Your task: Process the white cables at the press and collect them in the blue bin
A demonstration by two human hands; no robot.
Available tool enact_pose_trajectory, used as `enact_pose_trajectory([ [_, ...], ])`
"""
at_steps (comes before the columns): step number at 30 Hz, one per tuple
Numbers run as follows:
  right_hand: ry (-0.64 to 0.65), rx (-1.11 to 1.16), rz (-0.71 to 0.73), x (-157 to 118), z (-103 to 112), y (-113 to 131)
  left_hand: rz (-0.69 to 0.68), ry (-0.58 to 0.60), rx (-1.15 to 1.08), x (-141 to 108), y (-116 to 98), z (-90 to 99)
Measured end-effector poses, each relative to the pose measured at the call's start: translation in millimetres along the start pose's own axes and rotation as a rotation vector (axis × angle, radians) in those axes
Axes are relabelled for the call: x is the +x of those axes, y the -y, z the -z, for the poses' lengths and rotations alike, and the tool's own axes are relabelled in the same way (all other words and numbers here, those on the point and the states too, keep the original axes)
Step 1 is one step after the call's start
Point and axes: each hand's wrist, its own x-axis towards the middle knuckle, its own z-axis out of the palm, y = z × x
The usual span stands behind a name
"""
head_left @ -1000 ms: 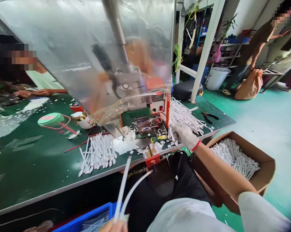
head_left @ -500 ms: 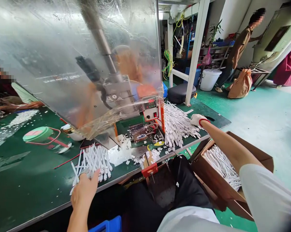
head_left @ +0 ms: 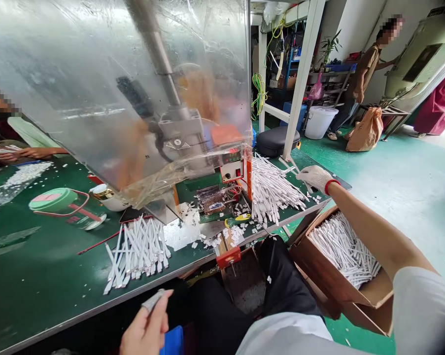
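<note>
— While the right arm (head_left: 377, 234) stretches out over the cardboard box (head_left: 325, 273), where does its hand end up?

— At the far edge of the green worktop (head_left: 33, 256), just beside the big pile of white plastic strips (head_left: 276, 190). The right hand (head_left: 314, 178) wears a white glove with a red band at the wrist. Its fingers lie straight and close together, pointing toward the pile.

— Is that grip closed on anything?

— No, it looks relaxed rather than clenched, and I can't see anything held in it.

— And the left hand (head_left: 146, 330)?

— It's low, below the front edge of the worktop and bare, next to a blue crate (head_left: 174, 342). That grip is firm: thumb and fingers pinch a small pale grey strip (head_left: 153, 300) that sticks up from the hand.

— What's different from half a second ago?

— Back then the left hand was right over the smaller pile of strips (head_left: 133, 254) on the worktop. Now it has pulled back toward the person, well off that pile. The right hand has barely shifted, sliding only slightly along the worktop. The box beneath that arm is full of more white strips (head_left: 342, 249).
</note>
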Motion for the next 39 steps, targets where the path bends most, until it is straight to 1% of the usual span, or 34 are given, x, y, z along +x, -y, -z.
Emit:
enact_pose_trajectory([
  [1,0.083,0.083,0.005,-11,-2,5,0.011,0.084,-0.102,-9,-6,-12.3],
  [3,0.309,0.309,0.002,-39,-14,18,-0.020,0.279,-0.229,-23,-24,-41.2],
  [4,0.413,0.420,-0.011,-57,-24,25,-0.040,0.382,-0.268,-28,-35,-56.8],
  [6,0.567,0.526,-0.047,-94,-47,36,-0.091,0.577,-0.351,-35,-59,-87.3],
  [8,0.686,0.539,-0.041,-129,-71,45,-0.149,0.688,-0.447,-37,-82,-113.3],
  [9,0.734,0.527,-0.020,-143,-82,48,-0.173,0.722,-0.486,-36,-91,-123.5],
  [11,0.805,0.497,0.032,-164,-99,52,-0.201,0.747,-0.537,-33,-103,-136.8],
  [13,0.836,0.468,0.054,-175,-110,55,-0.199,0.744,-0.561,-31,-106,-141.3],
  [15,0.841,0.452,0.051,-178,-118,57,-0.168,0.735,-0.581,-31,-103,-139.1],
  [20,0.812,0.384,0.093,-176,-127,60,-0.080,0.673,-0.607,-39,-89,-128.1],
  [24,0.795,0.355,0.132,-181,-134,59,-0.039,0.651,-0.617,-42,-83,-128.4],
  [26,0.787,0.340,0.129,-184,-139,58,-0.013,0.634,-0.627,-41,-81,-130.2],
  [28,0.791,0.333,0.094,-184,-146,59,0.018,0.614,-0.649,-40,-79,-131.4],
  [30,0.829,0.373,0.032,-180,-156,60,0.042,0.597,-0.678,-38,-77,-131.5],
  [35,1.048,0.569,-0.148,-163,-188,61,0.065,0.516,-0.748,-35,-76,-129.4],
  [37,1.071,0.605,-0.196,-158,-200,58,0.070,0.489,-0.753,-32,-77,-128.6],
  [39,1.040,0.631,-0.230,-157,-210,55,0.077,0.507,-0.737,-29,-78,-128.0],
])
